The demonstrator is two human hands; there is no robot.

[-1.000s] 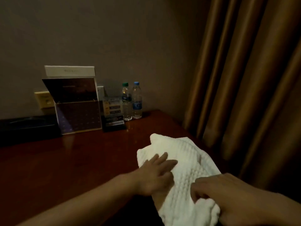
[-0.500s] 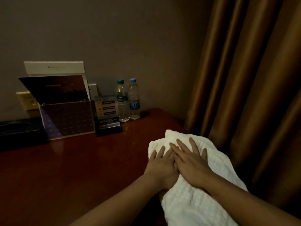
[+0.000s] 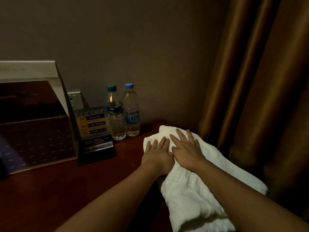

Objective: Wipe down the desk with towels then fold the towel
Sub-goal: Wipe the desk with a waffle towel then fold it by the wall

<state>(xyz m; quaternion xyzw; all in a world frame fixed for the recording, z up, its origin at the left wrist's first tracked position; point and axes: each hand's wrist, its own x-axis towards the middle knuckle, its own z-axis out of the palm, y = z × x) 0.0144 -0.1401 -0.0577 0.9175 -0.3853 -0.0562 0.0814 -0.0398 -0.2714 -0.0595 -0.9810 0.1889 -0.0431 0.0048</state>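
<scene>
Fingers of the left hand [image 3: 156,154] and right hand [image 3: 187,150] lay straight, pressing flat on the white waffle-textured towel [image 3: 204,185] on the red-brown wooden desk [image 3: 66,190], gripping nothing.

Only 1 camera is recording: it is riding on the person's head, looking forward and down across the desk [image 3: 50,198] toward its far right corner (wall [image 3: 150,47] ahead, curtain [image 3: 259,81] at right), sitting near enough that both forearms [image 3: 117,198] are filling the lower frame.
</scene>
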